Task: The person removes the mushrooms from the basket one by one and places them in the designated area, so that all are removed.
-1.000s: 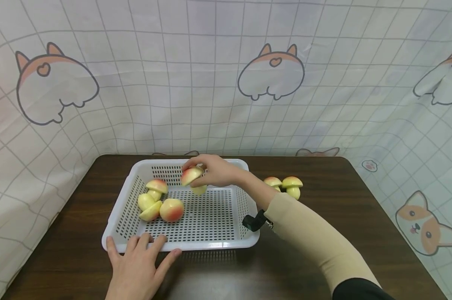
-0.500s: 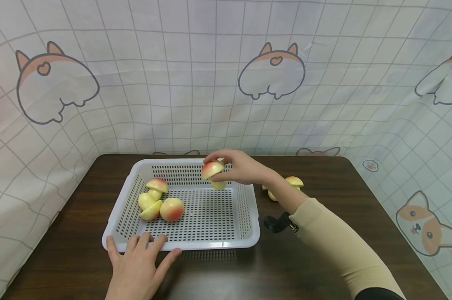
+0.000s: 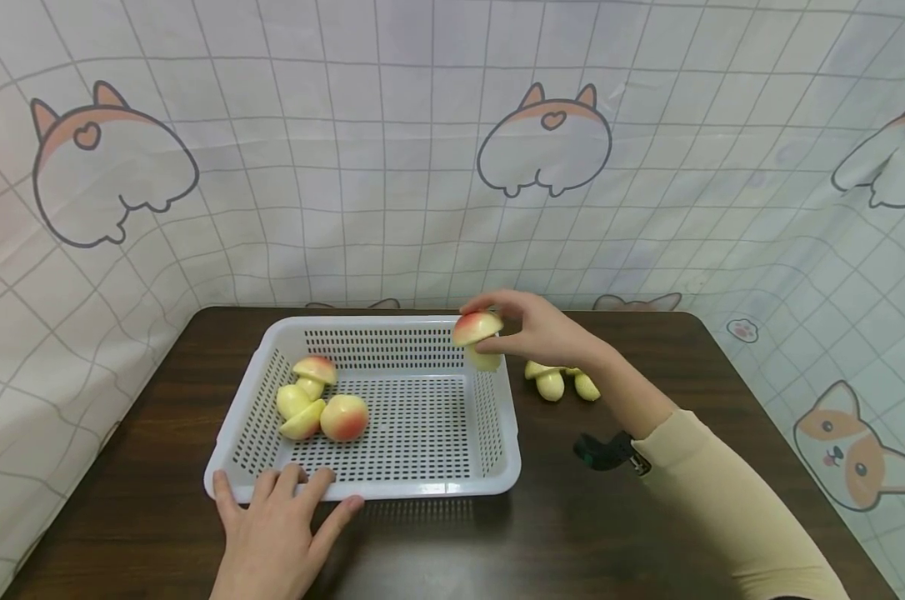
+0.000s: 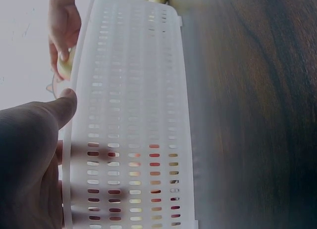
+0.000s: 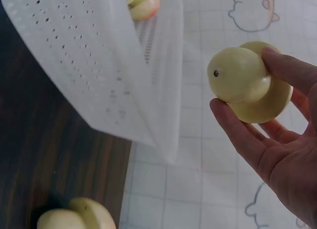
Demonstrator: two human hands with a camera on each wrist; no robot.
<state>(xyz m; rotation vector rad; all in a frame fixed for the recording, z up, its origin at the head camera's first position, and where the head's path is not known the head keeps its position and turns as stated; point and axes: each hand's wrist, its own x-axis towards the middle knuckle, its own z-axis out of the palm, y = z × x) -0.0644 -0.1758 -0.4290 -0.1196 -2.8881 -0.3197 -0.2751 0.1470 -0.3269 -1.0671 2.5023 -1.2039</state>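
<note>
My right hand [image 3: 546, 329] pinches a toy mushroom [image 3: 477, 328] with a red-yellow cap, above the right rim of a white perforated plastic basket [image 3: 452, 487]. In the right wrist view the mushroom's pale round stem [image 5: 237, 75] points away from the palm, with thumb and fingers around the cap. My left hand [image 3: 276, 529] holds the front left rim; its fingers hook over into the basket and the thumb [image 4: 64, 105] lies at the rim outside. Inside the basket, at the left, sit a mushroom upright [image 3: 315, 373], one on its side [image 3: 300, 414] and one cap-up [image 3: 345, 418].
Two more toy mushrooms stand on the dark wooden table [image 3: 572, 517] right of the basket, one [image 3: 548, 382] beside the other [image 3: 584, 386], the latter partly behind the right forearm. A white grid-patterned cloth [image 3: 422, 167] with cartoon dogs hangs behind the table.
My right hand has carried the mushroom rightward and slightly up, from over the basket's middle to its right rim. The left hand and the basket have stayed in place.
</note>
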